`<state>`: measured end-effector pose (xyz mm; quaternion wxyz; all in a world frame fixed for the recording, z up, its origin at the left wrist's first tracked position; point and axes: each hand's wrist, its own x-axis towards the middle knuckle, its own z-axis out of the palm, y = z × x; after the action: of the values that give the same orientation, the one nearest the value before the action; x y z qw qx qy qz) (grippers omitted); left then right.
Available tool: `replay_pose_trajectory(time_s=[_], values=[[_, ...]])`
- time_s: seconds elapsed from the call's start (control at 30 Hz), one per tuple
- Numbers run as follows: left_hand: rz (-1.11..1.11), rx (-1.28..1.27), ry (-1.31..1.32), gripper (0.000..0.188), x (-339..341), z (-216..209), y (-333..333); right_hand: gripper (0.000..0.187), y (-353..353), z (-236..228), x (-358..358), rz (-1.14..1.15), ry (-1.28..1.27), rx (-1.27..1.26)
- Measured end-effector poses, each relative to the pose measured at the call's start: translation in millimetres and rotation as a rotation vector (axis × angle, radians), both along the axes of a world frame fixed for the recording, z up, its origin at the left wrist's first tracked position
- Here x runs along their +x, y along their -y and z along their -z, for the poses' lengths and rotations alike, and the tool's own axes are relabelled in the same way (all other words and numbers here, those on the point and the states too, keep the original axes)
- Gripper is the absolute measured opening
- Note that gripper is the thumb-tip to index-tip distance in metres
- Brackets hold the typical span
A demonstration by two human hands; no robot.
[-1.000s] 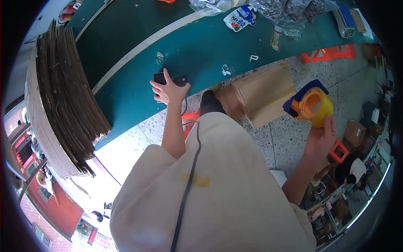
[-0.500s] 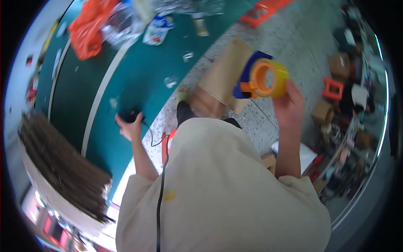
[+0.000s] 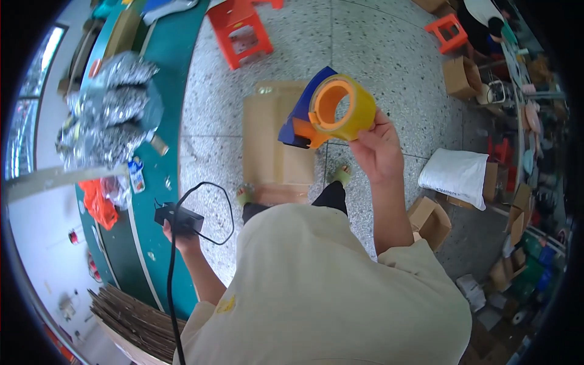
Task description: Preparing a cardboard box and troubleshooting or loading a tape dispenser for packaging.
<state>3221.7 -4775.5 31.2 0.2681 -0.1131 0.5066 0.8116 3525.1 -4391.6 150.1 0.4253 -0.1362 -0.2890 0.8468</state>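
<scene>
My right hand is closed on a tape dispenser, blue and orange, with a roll of yellow tape on it. The dispenser is raised above the floor, over the right side of a flat brown cardboard box that lies between and beyond my feet. At the left, over the edge of the green table, my left hand grips a small black box-shaped device. A black cable loops beside it and runs down past my shirt; part of my left fingers is hidden behind the device.
Silver plastic-wrapped bundles and an orange-red bag lie on the table. Stacked cardboard sheets stand at lower left. A red stool is ahead. To the right are a white parcel and an open carton.
The view has turned toward the right. The black device in my left hand has come up and shows more plainly. My right hand still holds the tape dispenser, now above the floor box.
</scene>
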Motion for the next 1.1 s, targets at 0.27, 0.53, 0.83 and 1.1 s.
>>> replay_pose_trajectory(time_s=[0.27,0.53,0.83,1.1], values=[[0.287,0.091,0.005,0.059,157,-95,-281,0.043,-151,-24,186,0.146,-0.107,-0.200],[0.394,0.253,0.186,0.074,224,-89,-458,0.046,-254,-50,239,0.305,0.160,-0.043],[0.395,0.335,0.262,0.076,214,-42,-633,0.051,-431,-46,188,0.308,0.459,0.292],[0.566,0.484,0.218,0.082,119,-48,-920,0.040,-702,-61,73,0.319,0.611,0.526]])
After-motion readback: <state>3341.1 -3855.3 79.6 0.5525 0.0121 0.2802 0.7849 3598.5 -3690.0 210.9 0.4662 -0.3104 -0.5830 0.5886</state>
